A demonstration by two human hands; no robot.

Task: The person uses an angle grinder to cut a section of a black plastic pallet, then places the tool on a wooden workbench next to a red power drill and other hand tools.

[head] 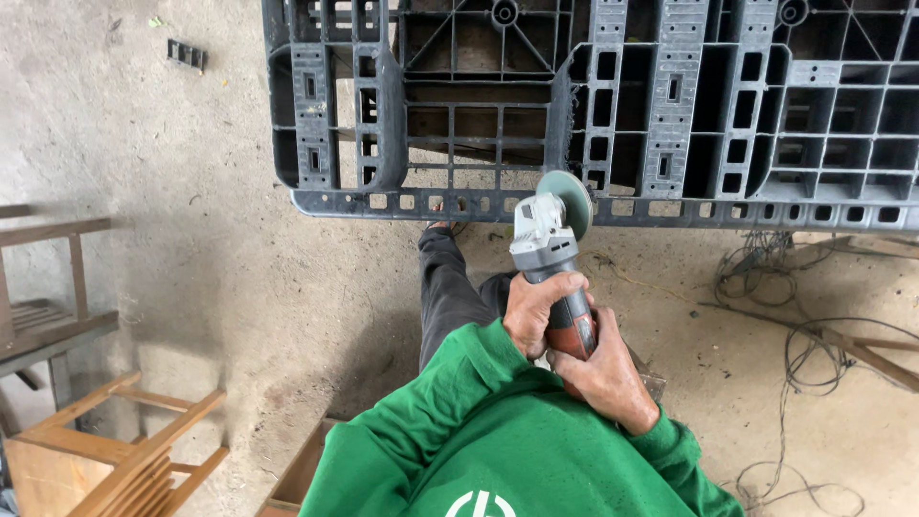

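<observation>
I hold a grey and red angle grinder (pixel 549 251) with both hands. My left hand (pixel 538 308) wraps the front of its red body, and my right hand (pixel 605 371) grips the rear of it. The grinder's round disc (pixel 567 197) points away from me, right at the near edge of a dark grey plastic pallet (pixel 613 105). My green sleeves fill the bottom of the view, and my dark-trousered leg (pixel 445 292) stretches toward the pallet.
The pallet lies on a rough concrete floor (pixel 220 278). Wooden chair frames (pixel 105 421) stand at the left. Tangled wires (pixel 814 345) and a wooden strip lie at the right. A small dark piece (pixel 186 54) rests on the floor at the upper left.
</observation>
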